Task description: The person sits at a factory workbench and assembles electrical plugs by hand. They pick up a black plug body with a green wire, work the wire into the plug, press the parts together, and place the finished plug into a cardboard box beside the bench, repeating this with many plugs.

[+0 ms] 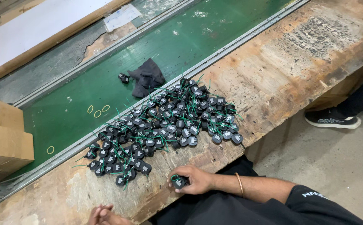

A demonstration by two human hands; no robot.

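Near edge of worn wooden surface (298, 62): both my hands worked low, close to my body.
R hand (192, 180): grip was closed round one small black part w/ green wire (180, 181), held just above the surface edge.
L hand (102, 215): only partly in view at bottom; fingers curled, couldn't tell if grip held anything.
Pile of black parts w/ green wires (165, 125): spread across surface, just beyond R hand.
Green belt (190, 37): ran behind pile; black cloth (147, 79) & rubber bands (98, 111) lay on it.
Cardboard box (2, 141): far L, at the belt.
Other person's shoe (333, 118): on floor, R side.
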